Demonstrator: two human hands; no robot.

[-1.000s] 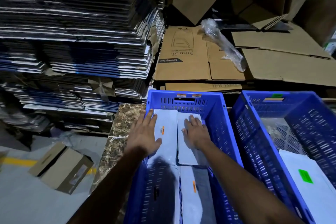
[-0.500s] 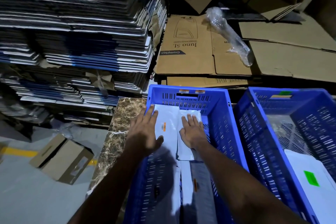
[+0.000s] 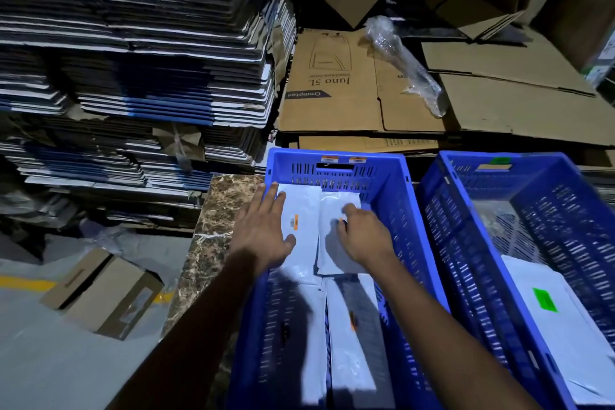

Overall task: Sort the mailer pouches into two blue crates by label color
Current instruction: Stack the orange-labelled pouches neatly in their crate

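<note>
Two blue crates are sitting side by side on a marbled desk (image 3: 216,243): the left crate (image 3: 392,196) is carrying orange tags on its far rim and holding white mailer pouches with orange labels, while the right crate (image 3: 466,243) is carrying a green tag and holding a pouch with a green label (image 3: 544,299). Both hands are working inside the left crate at its far end. The left hand (image 3: 263,230) is lying flat with straight, spread fingers on the left pouch (image 3: 301,210); the right hand (image 3: 364,235) is resting on the right pouch (image 3: 336,243) with fingertips bent down onto it, apparently pressing, not gripping. The step in hand appears to be squaring these two pouches against the far wall; it would go best with even downward pressure and a slide outward, keeping the orange labels face up and the edges from riding over each other. Behind the crates, flattened cardboard cartons (image 3: 349,86) are lying stacked, with a clear plastic wrap (image 3: 404,60) on top; tall stacks of folded sheets (image 3: 133,43) are filling the left side, and a small cardboard box (image 3: 100,293) is resting on the grey floor.
</note>
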